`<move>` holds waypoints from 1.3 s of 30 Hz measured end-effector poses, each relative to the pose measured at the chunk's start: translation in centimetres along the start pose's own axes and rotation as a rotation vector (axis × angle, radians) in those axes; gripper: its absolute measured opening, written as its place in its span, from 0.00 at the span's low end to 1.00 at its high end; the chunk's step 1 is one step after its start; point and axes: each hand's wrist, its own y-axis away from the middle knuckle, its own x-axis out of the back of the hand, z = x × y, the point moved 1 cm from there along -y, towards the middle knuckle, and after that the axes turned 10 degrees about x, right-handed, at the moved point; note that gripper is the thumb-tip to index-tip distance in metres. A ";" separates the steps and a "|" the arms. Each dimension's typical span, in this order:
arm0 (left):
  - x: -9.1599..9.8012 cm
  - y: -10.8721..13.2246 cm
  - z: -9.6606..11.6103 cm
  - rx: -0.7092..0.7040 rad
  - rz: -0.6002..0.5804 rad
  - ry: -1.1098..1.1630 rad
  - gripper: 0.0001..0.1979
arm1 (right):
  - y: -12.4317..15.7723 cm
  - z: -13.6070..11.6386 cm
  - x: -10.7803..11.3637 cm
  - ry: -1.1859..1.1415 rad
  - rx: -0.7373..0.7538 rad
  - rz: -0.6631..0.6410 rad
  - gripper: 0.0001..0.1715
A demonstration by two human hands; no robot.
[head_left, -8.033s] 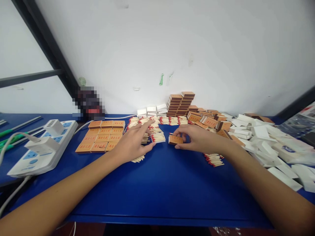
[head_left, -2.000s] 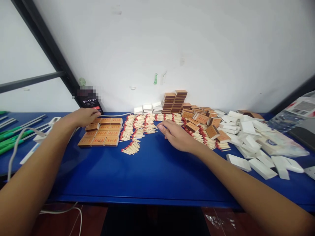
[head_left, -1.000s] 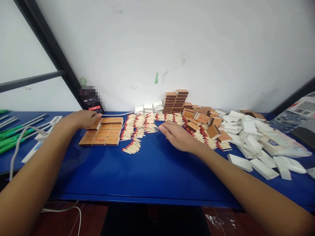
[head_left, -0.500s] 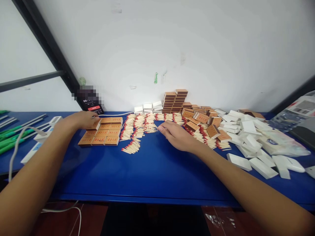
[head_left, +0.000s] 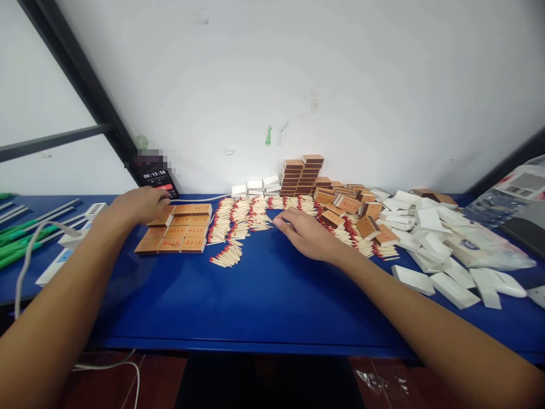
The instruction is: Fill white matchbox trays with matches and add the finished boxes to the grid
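Under left hand (head_left: pixel 142 204), matchbox (head_left: pixel 166 217), partly covered

Soft, even light washes the smooth white wall (head_left: pixel 221 85) beyond my grip. Beneath my bare right hand (head_left: pixel 303 233), a faint, soft-edged shadow darkens the glossy, flat blue tabletop (head_left: pixel 255 312). Below, the reddish tile floor (head_left: pixel 159 380) goes dim. Blocky pixels blot part of the black rectangular phone (head_left: pixel 158 180) behind my bare left hand (head_left: pixel 140 205). Wide-angle distortion stretches my forearms.
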 end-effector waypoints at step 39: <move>-4.7 6.5 14.5 -0.849 0.524 0.366 0.11 | -12.8 4.2 2.6 0.849 -0.106 -0.230 0.19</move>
